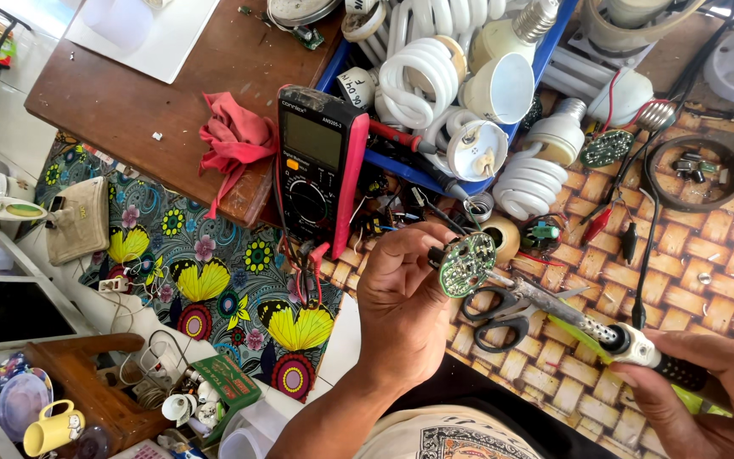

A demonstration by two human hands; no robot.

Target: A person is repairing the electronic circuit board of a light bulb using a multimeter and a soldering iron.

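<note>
left hand [403, 297], frame centre: gripping round circuit board [465, 264] | right hand [715, 399], lower right: holding soldering iron [605, 331], tip touching board | scissors [503, 310] beneath

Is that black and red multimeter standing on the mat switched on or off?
Cannot tell. The black and red multimeter leans up against the wooden table, and its grey screen shows no readable digits in this view.
</note>
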